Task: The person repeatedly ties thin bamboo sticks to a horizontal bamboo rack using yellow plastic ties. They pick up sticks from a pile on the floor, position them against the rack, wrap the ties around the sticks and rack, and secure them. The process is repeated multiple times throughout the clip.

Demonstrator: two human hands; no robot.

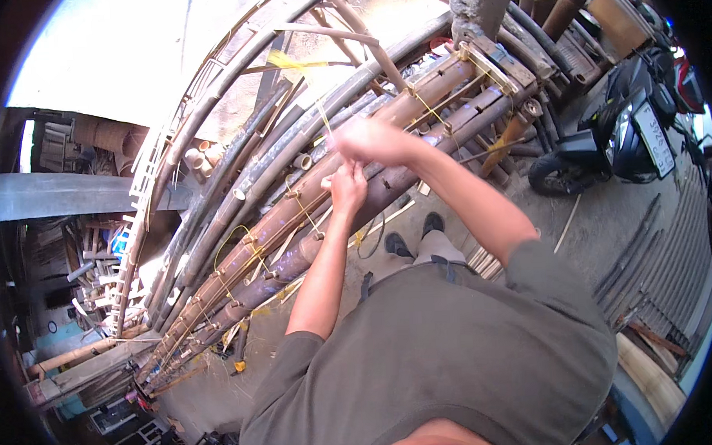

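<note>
My left hand (348, 190) is closed in front of me, above two long brown bamboo poles (386, 186) lying side by side. What its fingers hold, if anything, is hidden. Just above it, my right hand (375, 142) is smeared by motion and close to the left one, its fingers unreadable. A thin yellow cord (323, 118) rises beside the right hand; whether that hand grips it is unclear. More yellow cord (252, 244) is looped around the poles further left, where short crosspieces join them. At the upper right end, a pale wooden crosspiece (488, 70) spans the poles.
Behind the poles lie several grey bamboo lengths (268, 174) and a curved bamboo frame (182, 126). A parked motorbike (620, 139) stands at the right. Thin strips (483, 261) lie on the floor near my feet, and corrugated sheets (663, 267) are further right.
</note>
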